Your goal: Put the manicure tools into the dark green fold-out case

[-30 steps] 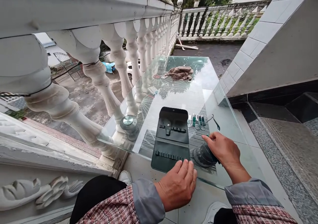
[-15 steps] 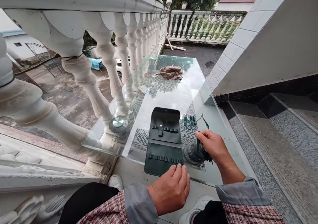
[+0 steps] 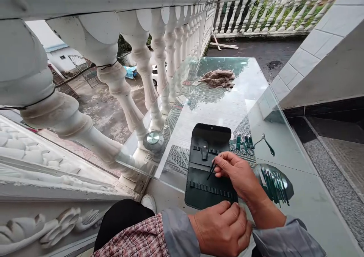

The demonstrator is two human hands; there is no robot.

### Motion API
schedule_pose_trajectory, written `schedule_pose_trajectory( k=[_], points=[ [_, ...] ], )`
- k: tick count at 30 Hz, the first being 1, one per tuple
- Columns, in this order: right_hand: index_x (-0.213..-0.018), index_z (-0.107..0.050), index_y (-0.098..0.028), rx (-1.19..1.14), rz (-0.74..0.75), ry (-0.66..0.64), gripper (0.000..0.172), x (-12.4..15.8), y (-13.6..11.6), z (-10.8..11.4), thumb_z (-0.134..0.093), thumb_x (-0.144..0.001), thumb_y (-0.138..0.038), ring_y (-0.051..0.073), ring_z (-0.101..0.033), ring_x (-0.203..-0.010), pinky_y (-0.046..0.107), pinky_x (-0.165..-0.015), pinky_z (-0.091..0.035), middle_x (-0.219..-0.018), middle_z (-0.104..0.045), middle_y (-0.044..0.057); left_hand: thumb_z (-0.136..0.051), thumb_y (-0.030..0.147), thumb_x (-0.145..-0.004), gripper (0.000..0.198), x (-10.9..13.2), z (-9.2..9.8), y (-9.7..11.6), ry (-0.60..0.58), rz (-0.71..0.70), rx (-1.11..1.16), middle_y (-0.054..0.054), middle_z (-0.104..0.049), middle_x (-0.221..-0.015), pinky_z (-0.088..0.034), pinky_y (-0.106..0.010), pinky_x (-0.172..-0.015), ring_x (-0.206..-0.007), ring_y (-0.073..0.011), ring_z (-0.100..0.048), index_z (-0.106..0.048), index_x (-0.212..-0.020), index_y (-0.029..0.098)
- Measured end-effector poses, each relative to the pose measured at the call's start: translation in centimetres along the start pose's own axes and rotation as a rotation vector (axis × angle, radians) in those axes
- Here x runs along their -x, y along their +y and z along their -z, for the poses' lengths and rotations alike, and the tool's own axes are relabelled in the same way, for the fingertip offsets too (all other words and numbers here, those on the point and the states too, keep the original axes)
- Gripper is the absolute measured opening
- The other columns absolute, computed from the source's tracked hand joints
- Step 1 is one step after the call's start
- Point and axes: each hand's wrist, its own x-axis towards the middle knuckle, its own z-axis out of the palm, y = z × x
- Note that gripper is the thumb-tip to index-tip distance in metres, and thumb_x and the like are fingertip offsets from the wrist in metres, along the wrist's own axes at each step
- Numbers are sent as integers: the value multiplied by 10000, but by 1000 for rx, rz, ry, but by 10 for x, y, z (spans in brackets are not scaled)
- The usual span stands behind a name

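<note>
A dark green manicure case [image 3: 196, 201] lies unfolded on the glass table, with rows of elastic loops and a small snap strap inside. My right hand [image 3: 237, 173] is closed in a pinch on a slim dark manicure tool [image 3: 211, 170], its tip pointing down over the case's lower half. Curled together, the fingers of my left hand [image 3: 223, 228] are at the case's near right corner; whatever they hold is hidden. Beyond my right hand lie several nail clippers [image 3: 243, 140] and a pair of nippers [image 3: 266, 143]. Several slim manicure tools [image 3: 274, 186] lie to its right.
The glass table [image 3: 222, 112] has round metal-capped supports, one [image 3: 153, 137] at left. A crumpled brown cloth [image 3: 218, 78] lies toward its far end. White balusters [image 3: 136, 59] run along the left; a tiled stair side [image 3: 309, 52] rises on the right.
My right hand has moved left from beside the case to over it, carrying a slim tool. My left hand's fingers have curled more. The view has shifted, uncovering the slim tools on the right.
</note>
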Motion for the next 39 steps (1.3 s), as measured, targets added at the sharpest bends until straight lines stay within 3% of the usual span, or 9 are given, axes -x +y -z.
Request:
schedule_pose_trajectory(
  k=[5,11,17,24,31,34,39],
  points=[
    [-717,-548,-161,26,-7,-119,326,0,-3,-21,-679,-650,-453,80,-549,-515,198,-470,-456,-669,-613,5,-386,185,-878,261,5,-8,-1,84,25,58,-154,-630,-1057,-458,-374,-811,-980,-259,-595,-620,-943,91],
    [-757,-536,-170,17,1,-86,344,-4,0,-37,-691,-625,-447,92,-565,-499,212,-457,-480,-638,-611,-9,-418,179,-854,229,10,-11,-5,157,60,85,-135,-649,-936,-458,-374,-794,-888,-244,-613,-630,-856,93],
    [-950,-524,-176,141,52,-86,402,-7,7,-43,-641,-657,-425,108,-555,-442,234,-420,-485,-576,-560,-48,-441,147,-830,201,11,-14,-7,201,53,127,-92,-632,-802,-456,-370,-756,-771,-217,-610,-632,-787,103],
    [-903,-621,-184,393,184,-139,252,-7,18,-42,-563,-714,-340,122,-556,-545,255,-440,-486,-780,-602,25,-433,132,-826,206,12,-19,-5,176,31,167,-75,-604,-760,-446,-364,-726,-721,-197,-587,-632,-779,105],
    [-896,-657,-210,646,487,-210,174,-5,17,-39,-529,-783,-246,163,-597,-779,308,-743,-471,-864,-655,37,-452,127,-812,200,12,-17,-6,176,37,181,-67,-608,-742,-430,-338,-671,-673,-179,-563,-640,-744,120],
    [-883,-661,-218,666,536,-241,168,-4,17,-39,-515,-805,-243,164,-593,-840,301,-773,-457,-893,-654,37,-457,124,-803,201,11,-16,-6,156,36,192,-64,-607,-721,-421,-329,-641,-656,-175,-556,-639,-717,127],
    [-847,-663,-217,683,515,-207,131,-3,17,-40,-544,-796,-238,154,-582,-793,284,-730,-449,-833,-640,22,-465,111,-777,201,11,-15,-7,225,49,181,-56,-594,-679,-413,-325,-625,-628,-175,-550,-633,-669,125]
  ],
)
